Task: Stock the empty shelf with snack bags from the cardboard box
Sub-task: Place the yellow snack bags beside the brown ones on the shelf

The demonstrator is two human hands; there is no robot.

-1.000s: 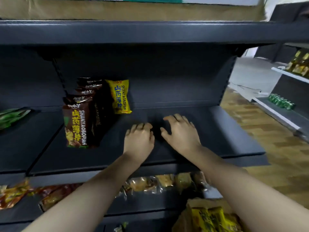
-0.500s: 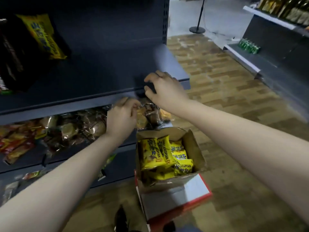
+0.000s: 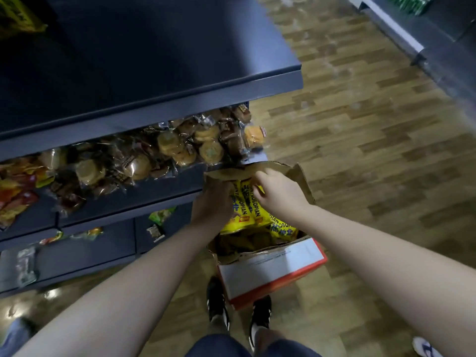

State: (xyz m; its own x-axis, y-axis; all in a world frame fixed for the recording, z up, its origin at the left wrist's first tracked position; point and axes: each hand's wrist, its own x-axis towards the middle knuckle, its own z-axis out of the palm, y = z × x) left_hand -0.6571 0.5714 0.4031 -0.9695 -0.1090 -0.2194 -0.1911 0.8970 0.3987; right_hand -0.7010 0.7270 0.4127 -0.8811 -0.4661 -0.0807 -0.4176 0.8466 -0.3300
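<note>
Cardboard box sits open on the wood floor, right at the foot of the shelving, flaps up, a white-and-red printed panel facing the viewer. Yellow snack bags stand packed upright inside it, blue lettering on their fronts.

Both hands are down in the box. Left hand is at the box's left side, against the leftmost bag, back of the hand up; its fingers are hidden behind the hand and the bags, so cannot tell whether it has hold of one. Right hand is over the top edges of the middle bags, fingers curled down onto a bag top and apparently pinching it (the fingertips are partly blurred).

Above and left of the box, the dark shelf is mostly bare; one yellow bag shows at its far left corner. The tier just below it, immediately left of the box, holds clear-wrapped round pastries, with red and orange packets further left. Lower still, a few small green packets.

Near side of the box: two dark shoes on the floor, touching or nearly touching the box's front. Far right of the box, across the aisle, another grey shelf unit.
</note>
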